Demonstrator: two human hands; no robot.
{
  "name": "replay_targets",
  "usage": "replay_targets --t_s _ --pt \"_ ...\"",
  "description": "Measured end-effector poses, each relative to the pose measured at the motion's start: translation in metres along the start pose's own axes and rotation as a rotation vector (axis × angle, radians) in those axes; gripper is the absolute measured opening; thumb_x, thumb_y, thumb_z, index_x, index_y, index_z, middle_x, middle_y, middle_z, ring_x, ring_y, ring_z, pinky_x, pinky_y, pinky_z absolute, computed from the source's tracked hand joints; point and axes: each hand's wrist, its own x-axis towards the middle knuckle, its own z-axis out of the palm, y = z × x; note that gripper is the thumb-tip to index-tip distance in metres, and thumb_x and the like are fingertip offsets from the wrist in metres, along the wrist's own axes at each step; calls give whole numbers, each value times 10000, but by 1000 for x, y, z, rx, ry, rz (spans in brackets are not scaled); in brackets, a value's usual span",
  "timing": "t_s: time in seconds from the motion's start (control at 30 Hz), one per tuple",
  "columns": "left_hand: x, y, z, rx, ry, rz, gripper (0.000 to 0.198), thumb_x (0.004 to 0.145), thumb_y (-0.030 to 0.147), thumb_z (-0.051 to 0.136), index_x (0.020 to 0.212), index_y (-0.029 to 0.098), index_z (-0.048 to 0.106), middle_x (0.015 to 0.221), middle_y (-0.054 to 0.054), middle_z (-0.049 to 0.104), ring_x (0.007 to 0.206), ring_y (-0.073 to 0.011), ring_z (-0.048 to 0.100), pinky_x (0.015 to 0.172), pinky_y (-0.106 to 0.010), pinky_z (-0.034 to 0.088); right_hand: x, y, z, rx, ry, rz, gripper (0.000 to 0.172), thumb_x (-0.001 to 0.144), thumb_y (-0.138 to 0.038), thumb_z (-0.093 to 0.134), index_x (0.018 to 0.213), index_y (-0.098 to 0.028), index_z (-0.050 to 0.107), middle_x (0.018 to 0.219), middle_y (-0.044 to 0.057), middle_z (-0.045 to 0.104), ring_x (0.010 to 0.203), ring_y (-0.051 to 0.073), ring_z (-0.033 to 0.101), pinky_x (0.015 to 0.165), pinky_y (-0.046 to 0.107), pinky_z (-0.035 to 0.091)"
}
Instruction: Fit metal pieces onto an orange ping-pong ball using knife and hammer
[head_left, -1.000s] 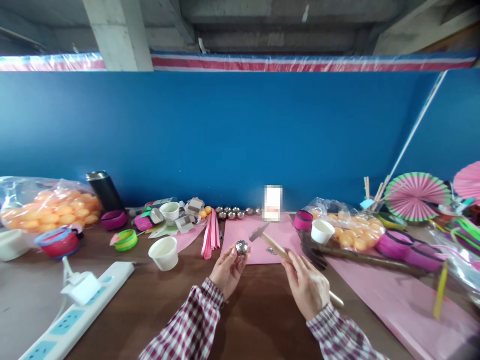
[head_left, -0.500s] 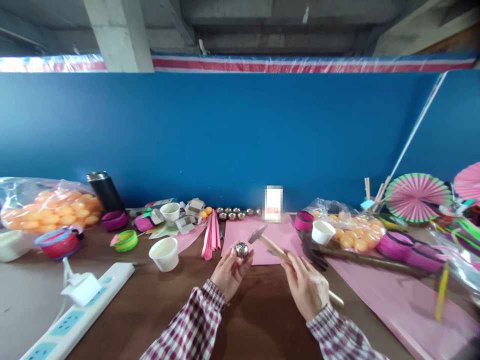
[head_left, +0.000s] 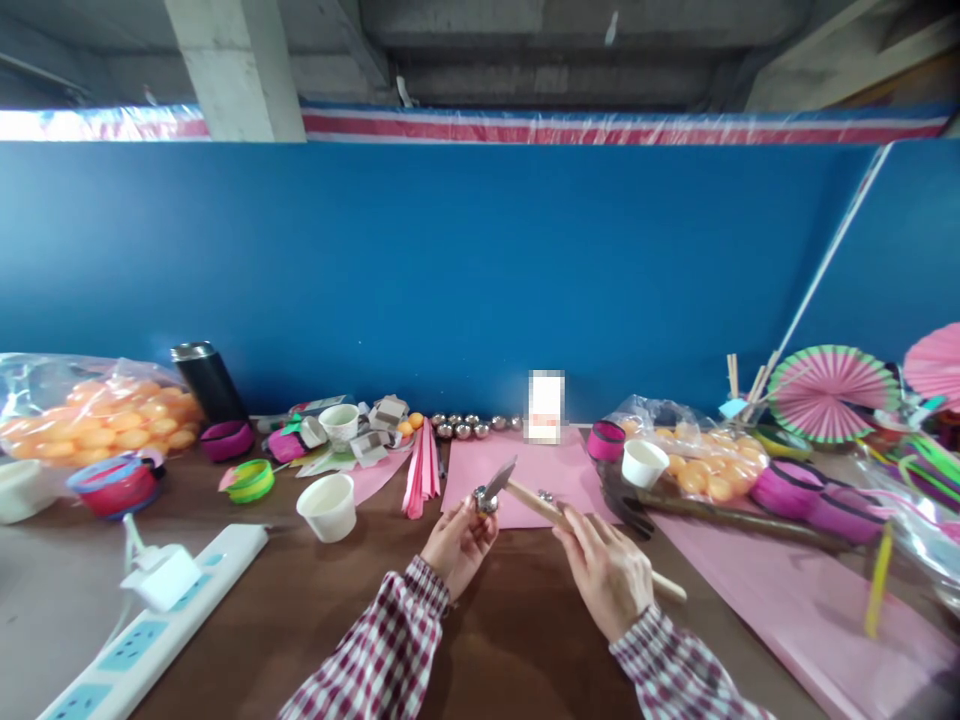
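My left hand [head_left: 459,550] has its fingers closed around a shiny metal ball [head_left: 486,503], partly covered by the hammer head. In my right hand [head_left: 611,565] is a hammer [head_left: 536,500], gripped by its pale wooden handle, with its dark head over the ball's upper part; whether the two touch I cannot tell. Both hands are above the brown table, at the near edge of a pink sheet [head_left: 472,465]. Behind the handle, a small shiny thing [head_left: 545,495] shows on the sheet, too small to name. Several more metal balls [head_left: 463,431] line the back of the sheet.
A white cup [head_left: 327,508] and a power strip [head_left: 142,640] are to the left. Pink folded paper strips [head_left: 421,475] lie beside the sheet. On the right are another cup [head_left: 643,464], a bag of orange balls [head_left: 712,468] and a dark stick [head_left: 750,518]. A blue partition [head_left: 480,270] stands behind.
The hammer head has moved left and down onto or over the metal ball, and my right hand has shifted slightly left. My left hand stays nearly in place.
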Motion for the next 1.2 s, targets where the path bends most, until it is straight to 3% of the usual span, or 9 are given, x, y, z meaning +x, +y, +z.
replay_targets --t_s 0.2,0.43,0.67,0.83,0.97,1.2 --pt "2 0 -2 -17 32 15 82 732 165 568 718 92 603 736 -82 639 716 -140 614 738 -252 487 -1 0 2 -35 10 9 308 853 -352 384 1064 -192 542 759 46 632 632 133 574 597 215 370" --pt "0 1 -1 68 -19 -35 283 784 213 498 1058 143 511 779 -85 638 694 -137 619 640 -242 514 -2 1 6 -49 19 -2 282 849 -351 397 1025 -198 555 732 30 628 632 125 577 602 212 354" --pt "3 2 -1 71 96 -55 178 791 200 486 842 50 568 740 -143 652 569 -101 600 552 -183 509 0 1 0 -31 79 33 283 845 -353 403 1036 -209 554 749 20 623 652 124 572 621 219 358" --pt "0 2 4 63 101 -52 175 807 167 451 825 40 570 728 -159 656 556 -101 600 528 -178 509 -1 2 3 -33 11 12 284 848 -351 400 1057 -224 544 750 14 626 636 122 570 609 222 355" --pt "0 3 5 27 133 -29 155 810 130 434 792 52 566 729 -156 658 543 -89 595 543 -174 512 -1 3 4 -4 82 52 293 847 -343 403 1064 -201 538 814 31 631 676 127 576 624 218 364" --pt "3 1 -3 75 106 -61 171 784 193 499 820 42 570 748 -162 656 552 -93 604 515 -156 510 -2 0 7 -66 -20 17 290 853 -361 378 1027 -210 555 745 21 628 616 121 574 587 222 354"
